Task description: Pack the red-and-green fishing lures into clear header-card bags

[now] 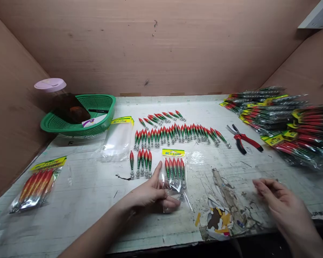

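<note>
My left hand [157, 195] grips the lower part of a clear packet of fishing lures [174, 172], its index finger stretched up along the packet's left side. Several red-and-green lures lie side by side in the packet, under a yellow "BCT LURE" header. Just left of it is a small group of loose lures [142, 161]; a longer row of loose lures [168, 135] lies behind. Over the right side of the table is my right hand [281, 200], slightly blurred, with fingers curled and thumb close to the index finger. Whatever it may hold cannot be made out.
Red-handled pliers [243, 141] lie before a heap of filled lure packets [280, 122] at right. Empty bags [117, 139] are stacked beside a green basket [111, 111] holding a lidded bottle [70, 104]. An orange-red lure packet [39, 184] lies at left; torn paper [218, 220] sticks near the front edge.
</note>
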{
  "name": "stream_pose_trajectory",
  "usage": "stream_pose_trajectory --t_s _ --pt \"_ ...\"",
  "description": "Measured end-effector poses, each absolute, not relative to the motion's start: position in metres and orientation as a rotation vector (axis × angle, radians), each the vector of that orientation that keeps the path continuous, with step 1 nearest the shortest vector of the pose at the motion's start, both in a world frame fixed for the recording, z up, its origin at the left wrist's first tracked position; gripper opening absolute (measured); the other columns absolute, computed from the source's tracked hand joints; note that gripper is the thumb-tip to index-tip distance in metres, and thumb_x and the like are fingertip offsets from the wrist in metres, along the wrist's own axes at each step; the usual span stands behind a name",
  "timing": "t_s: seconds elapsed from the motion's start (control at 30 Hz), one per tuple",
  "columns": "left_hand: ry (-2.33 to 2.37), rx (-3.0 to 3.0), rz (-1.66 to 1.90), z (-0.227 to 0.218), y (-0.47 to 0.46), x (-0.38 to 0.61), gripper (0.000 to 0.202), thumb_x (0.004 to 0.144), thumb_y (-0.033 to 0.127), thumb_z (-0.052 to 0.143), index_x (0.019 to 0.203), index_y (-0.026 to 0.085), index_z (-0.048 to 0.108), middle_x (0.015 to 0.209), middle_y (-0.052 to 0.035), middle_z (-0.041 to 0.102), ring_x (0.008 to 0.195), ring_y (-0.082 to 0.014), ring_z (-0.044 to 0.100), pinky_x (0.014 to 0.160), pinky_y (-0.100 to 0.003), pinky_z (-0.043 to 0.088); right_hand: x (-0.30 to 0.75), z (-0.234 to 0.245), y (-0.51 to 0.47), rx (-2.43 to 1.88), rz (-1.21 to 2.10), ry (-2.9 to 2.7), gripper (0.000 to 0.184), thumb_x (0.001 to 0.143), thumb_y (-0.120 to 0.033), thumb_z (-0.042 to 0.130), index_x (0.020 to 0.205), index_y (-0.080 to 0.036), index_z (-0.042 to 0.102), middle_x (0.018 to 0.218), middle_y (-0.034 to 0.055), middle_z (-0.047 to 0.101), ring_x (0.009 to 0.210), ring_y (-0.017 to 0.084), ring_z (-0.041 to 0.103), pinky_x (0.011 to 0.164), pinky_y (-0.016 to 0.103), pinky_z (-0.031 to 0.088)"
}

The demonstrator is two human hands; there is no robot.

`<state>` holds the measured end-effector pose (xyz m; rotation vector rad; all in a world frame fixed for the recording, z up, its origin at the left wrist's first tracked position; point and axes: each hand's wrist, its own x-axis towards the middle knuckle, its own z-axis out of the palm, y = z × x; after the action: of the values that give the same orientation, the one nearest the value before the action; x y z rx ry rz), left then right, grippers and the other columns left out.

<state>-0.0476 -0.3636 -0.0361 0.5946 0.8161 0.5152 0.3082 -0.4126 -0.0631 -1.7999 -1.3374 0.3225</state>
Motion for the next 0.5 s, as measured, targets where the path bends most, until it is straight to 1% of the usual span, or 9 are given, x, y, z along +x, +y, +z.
stream_pose_trajectory --t_s 0.07,0.1,0.17,0.23,0.3,0.37,0.4,0.47,0.5 --pt "0.901 0.678 0.496 -0.031 -0.365 -0.044 0.114 0.077 0.018 0.066 0.139 0.030 -0.029 0.098 -0.0074 0.060 0.077 -0.0210 0.069 0.075 -0.037 0.051 0.335 -0.061 -0.411 -1.969 0.077 -1.445 0.029 0.078 -0.047 0.057 0.067 -0.021 0.061 0.068 0.0092 0.059 0.058 0.020 0.052 0.054 0.039 0.040" --pt "0.960 0.727 0.485 -0.027 -0.366 -0.041 0.113 0.079 0.025 0.065 0.139 0.027 -0.030 0.096 -0.0073 0.060 0.076 -0.0208 0.069 0.074 -0.036 0.052 0.338 -0.057 -0.411 -1.988 -0.039 -1.557 0.029 0.081 -0.045 0.053 0.068 -0.021 0.063 0.071 0.0115 0.060 0.061 0.022 0.052 0.056 0.041 0.039" --pt "1.084 0.826 0.441 -0.019 -0.370 -0.037 0.105 0.084 0.035 0.058 0.139 0.021 -0.030 0.090 -0.0067 0.061 0.071 -0.0199 0.068 0.069 -0.034 0.052 0.320 -0.048 -0.410 -1.823 -0.213 -1.820 0.029 0.087 -0.039 0.045 0.084 -0.019 0.065 0.081 0.0136 0.061 0.071 0.025 0.055 0.062 0.043 0.042" --pt "1.209 1.007 0.355 -0.014 -0.375 -0.038 0.087 0.091 0.039 0.043 0.143 0.016 -0.022 0.078 -0.0044 0.061 0.061 -0.0184 0.065 0.061 -0.032 0.051 0.280 -0.038 -0.409 -1.494 -0.288 -2.093 0.027 0.090 -0.031 0.044 0.105 -0.016 0.062 0.091 0.0124 0.063 0.084 0.024 0.058 0.071 0.040 0.048" --pt "1.348 1.372 0.326 -0.015 -0.379 -0.045 0.067 0.092 0.035 0.035 0.148 0.016 0.002 0.072 -0.0044 0.060 0.059 -0.0187 0.061 0.059 -0.033 0.049 0.233 -0.033 -0.409 -1.150 -0.253 -2.273 0.024 0.089 -0.018 0.049 0.110 -0.013 0.059 0.095 0.0118 0.064 0.091 0.021 0.059 0.075 0.036 0.051" --pt "1.397 1.871 0.421 -0.023 -0.379 -0.057 0.054 0.089 0.027 0.038 0.142 0.019 0.033 0.082 -0.0092 0.062 0.071 -0.0217 0.060 0.064 -0.035 0.049 0.196 -0.032 -0.407 -0.919 -0.301 -2.400 0.025 0.090 -0.011 0.044 0.108 -0.010 0.061 0.098 0.0117 0.067 0.091 0.021 0.059 0.075 0.036 0.052" --pt "1.347 2.096 0.497 -0.028 -0.379 -0.063 0.049 0.088 0.022 0.040 0.136 0.021 0.044 0.090 -0.0118 0.063 0.080 -0.0234 0.059 0.069 -0.037 0.049 0.183 -0.034 -0.406 -0.833 -0.331 -2.439 0.026 0.090 -0.008 0.041 0.105 -0.009 0.063 0.098 0.0114 0.068 0.090 0.021 0.059 0.074 0.036 0.053" --pt "1.127 2.380 0.594 -0.036 -0.376 -0.072 0.041 0.087 0.016 0.041 0.124 0.024 0.058 0.104 -0.0138 0.064 0.091 -0.0245 0.057 0.079 -0.041 0.048 0.170 -0.039 -0.401 -0.702 -0.376 -2.463 0.028 0.090 -0.006 0.039 0.096 -0.008 0.066 0.096 0.0107 0.070 0.086 0.021 0.060 0.073 0.037 0.053" --pt "0.999 2.442 0.603 -0.039 -0.375 -0.073 0.038 0.088 0.014 0.041 0.118 0.024 0.062 0.106 -0.0134 0.066 0.093 -0.0238 0.058 0.083 -0.041 0.047 0.168 -0.042 -0.399 -0.658 -0.383 -2.457 0.028 0.089 -0.005 0.039 0.092 -0.008 0.067 0.094 0.0105 0.070 0.084 0.021 0.060 0.074 0.037 0.053"
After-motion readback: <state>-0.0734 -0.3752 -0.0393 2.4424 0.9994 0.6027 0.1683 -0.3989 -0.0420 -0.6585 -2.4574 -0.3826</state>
